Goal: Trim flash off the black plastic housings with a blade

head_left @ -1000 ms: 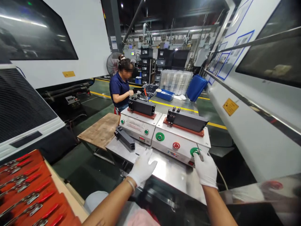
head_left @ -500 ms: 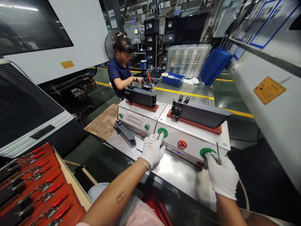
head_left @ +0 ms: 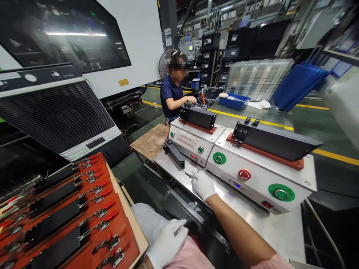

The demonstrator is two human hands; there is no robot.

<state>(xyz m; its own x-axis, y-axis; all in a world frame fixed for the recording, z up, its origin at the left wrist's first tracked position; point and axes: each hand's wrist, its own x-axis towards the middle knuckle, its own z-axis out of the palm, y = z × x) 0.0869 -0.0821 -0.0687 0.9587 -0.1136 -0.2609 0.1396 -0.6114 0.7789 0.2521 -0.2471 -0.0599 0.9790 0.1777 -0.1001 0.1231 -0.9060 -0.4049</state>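
**Item 1, right hand** point(head_left: 203, 185): white-gloved, now off the buttons and low over the steel bench point(head_left: 276, 233). Its grip is closed on a thin metal pin point(head_left: 187, 174), which sticks out past the fingertips toward a loose black bar point(head_left: 174, 154). The bar lies on the bench, near the pin but not touching it.

**Item 2, left hand** point(head_left: 168, 239): white-gloved, drawn back off the bench to the person's lap. Its grip is open and empty, above a pink garment point(head_left: 185, 254) and beside a pale grey cloth point(head_left: 146, 220).

**Item 3, two green buttons** point(head_left: 219, 158) point(head_left: 281, 194): both now bare, with a red button point(head_left: 244, 174) between them, all on the front of a white control box point(head_left: 259, 186).

**Item 4, black fixture** point(head_left: 276, 142): on a red-brown base on top of the box. A second box and fixture point(head_left: 198, 117) stand just beyond.

**Item 5, red tray** point(head_left: 84, 213): left of the bench, holding black bars with toggle clamps.

**Room:** a wooden board point(head_left: 151, 141) beside the bench; a co-worker point(head_left: 171, 93) in a navy shirt, hands at work beyond the boxes; a blue crate point(head_left: 235, 101); stacked clear plastic trays point(head_left: 259, 79); a fan point(head_left: 166, 63); yellow floor lines point(head_left: 335, 157).
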